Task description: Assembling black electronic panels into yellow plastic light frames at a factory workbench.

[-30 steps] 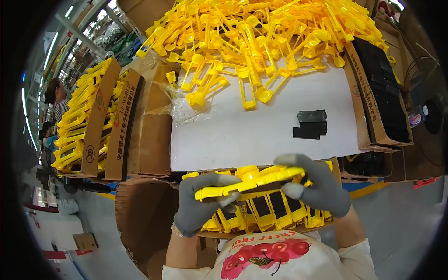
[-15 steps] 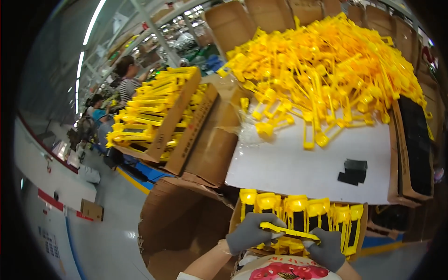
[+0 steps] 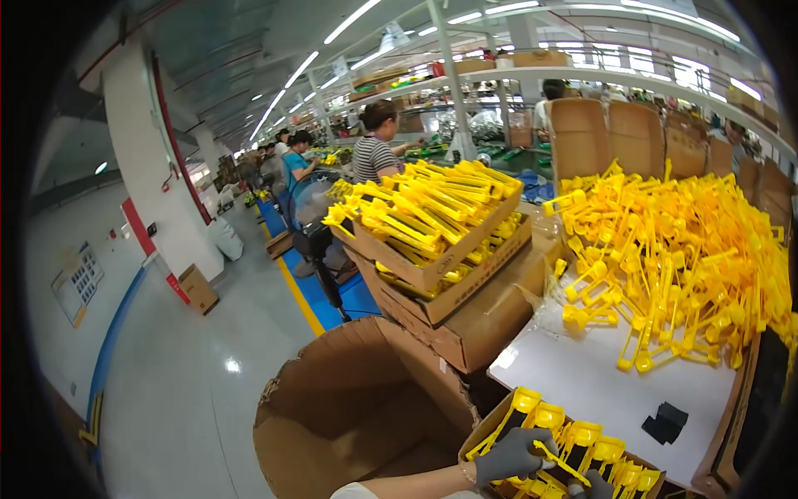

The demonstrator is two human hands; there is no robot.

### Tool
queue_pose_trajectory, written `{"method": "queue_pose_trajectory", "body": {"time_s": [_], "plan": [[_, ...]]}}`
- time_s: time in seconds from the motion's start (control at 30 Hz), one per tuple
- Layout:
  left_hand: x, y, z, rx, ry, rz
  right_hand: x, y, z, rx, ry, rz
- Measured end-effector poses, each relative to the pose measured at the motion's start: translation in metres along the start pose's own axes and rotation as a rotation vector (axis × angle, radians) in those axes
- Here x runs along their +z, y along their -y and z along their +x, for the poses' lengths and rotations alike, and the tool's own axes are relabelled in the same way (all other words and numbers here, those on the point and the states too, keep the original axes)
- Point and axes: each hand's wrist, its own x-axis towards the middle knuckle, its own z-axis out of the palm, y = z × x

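My left hand (image 3: 509, 457), in a grey glove, is closed round one end of a slim yellow plastic part (image 3: 563, 464). At the lower edge my right hand (image 3: 597, 486), gloved alike, grips the other end; much of it is cut off. Beneath both hands stands a cardboard box (image 3: 480, 434) packed with yellow parts (image 3: 583, 433) that have scoop-like ends and black strips. A few black strips (image 3: 665, 423) lie on the white tabletop (image 3: 615, 407). Behind them a large heap of loose yellow parts (image 3: 690, 274) covers the table's far side.
Stacked cardboard trays (image 3: 478, 301) of yellow parts rest on a brown carton (image 3: 499, 337) to the left. A large open carton (image 3: 332, 424) stands near my left arm. A box of black strips (image 3: 761, 407) borders the table's right. Co-workers (image 3: 378, 150) work farther back.
My view has swung up and left, so the hands and table now sit lower and farther right. Both hands still hold the yellow part; the right one is now mostly out of frame.
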Motion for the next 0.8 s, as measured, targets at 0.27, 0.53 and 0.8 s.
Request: {"method": "queue_pose_trajectory", "body": {"time_s": [0.27,0.53,0.8], "plan": [[-0.007,0.010,-0.007,0.089,-0.013,-0.040,-0.006,0.030,0.003,0.005,0.014,-0.100],[-0.046,-0.018,0.010,0.165,0.099,0.399,-0.011,0.041,-0.008,-0.068,0.270,-0.203],[-0.010,0.028,0.070,0.471,-0.130,1.185,-0.021,0.038,-0.024,-0.110,0.032,-0.195]]}}
